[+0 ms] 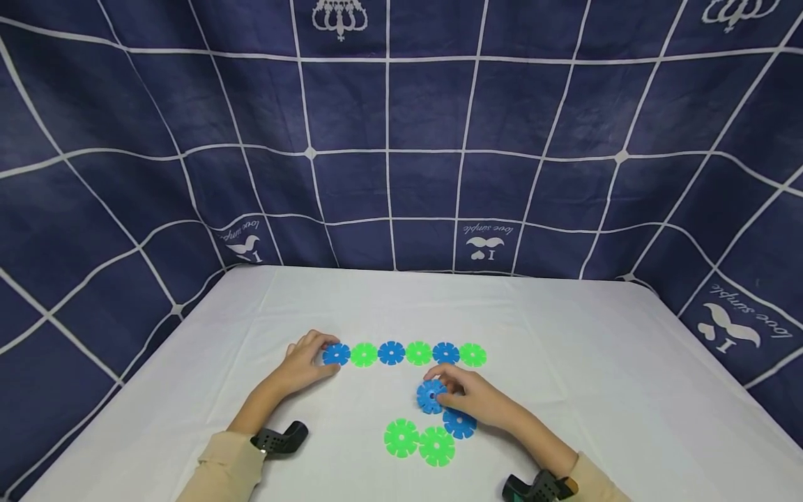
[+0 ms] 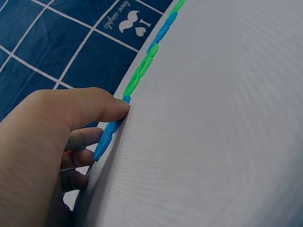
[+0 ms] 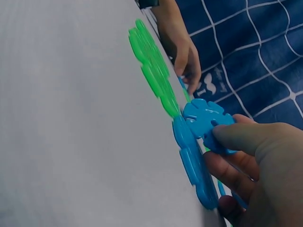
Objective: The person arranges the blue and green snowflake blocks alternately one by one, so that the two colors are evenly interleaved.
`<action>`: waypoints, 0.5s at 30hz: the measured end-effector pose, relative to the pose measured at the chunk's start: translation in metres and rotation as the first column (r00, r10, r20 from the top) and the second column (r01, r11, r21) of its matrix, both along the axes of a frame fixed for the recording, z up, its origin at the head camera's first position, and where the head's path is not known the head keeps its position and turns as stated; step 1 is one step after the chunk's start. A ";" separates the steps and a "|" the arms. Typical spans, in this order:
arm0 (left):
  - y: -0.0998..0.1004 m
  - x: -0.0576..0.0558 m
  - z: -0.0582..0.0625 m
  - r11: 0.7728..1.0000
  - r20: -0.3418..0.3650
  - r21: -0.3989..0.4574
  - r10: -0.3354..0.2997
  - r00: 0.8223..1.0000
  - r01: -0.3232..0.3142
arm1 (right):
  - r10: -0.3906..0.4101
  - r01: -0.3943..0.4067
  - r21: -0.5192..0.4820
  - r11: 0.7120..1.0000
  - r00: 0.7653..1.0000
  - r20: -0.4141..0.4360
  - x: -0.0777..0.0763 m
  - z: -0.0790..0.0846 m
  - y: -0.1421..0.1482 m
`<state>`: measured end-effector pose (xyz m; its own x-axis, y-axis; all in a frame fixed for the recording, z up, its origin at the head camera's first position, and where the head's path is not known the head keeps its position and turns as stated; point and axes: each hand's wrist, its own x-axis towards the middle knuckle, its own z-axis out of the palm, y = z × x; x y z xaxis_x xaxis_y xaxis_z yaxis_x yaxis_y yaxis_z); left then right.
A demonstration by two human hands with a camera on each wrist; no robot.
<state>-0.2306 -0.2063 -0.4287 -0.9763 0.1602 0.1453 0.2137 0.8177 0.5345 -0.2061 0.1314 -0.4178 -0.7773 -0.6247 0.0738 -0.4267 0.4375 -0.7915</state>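
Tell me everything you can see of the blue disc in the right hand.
The blue disc is thin and round, with a notched, petal-like rim and a small central hole; it looks like glossy plastic. The right hand pinches it, thumb on its face. It is tilted from the table. Whether it touches the neighbouring disc is unclear.

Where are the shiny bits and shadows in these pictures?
Right wrist view: pale glints on the glossy blue plastic flower-shaped disc in the right hand; left wrist view: a grey shadow on the white tablecloth beside the row-end blue plastic flower disc at the left hand, and a dim lower-right corner; head view: light looks soft and even, shadows faint.
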 end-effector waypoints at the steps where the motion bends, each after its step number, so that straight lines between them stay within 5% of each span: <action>1: 0.000 0.000 0.000 1.000 -0.001 -0.002 -0.001 1.000 0.001 | -0.005 0.005 -0.001 1.000 1.000 -0.006 -0.001 0.000 0.001; 15: -0.002 -0.001 0.001 1.000 -0.010 -0.016 -0.019 1.000 0.019 | -0.160 0.156 -0.086 0.984 0.986 -0.049 -0.022 0.006 0.031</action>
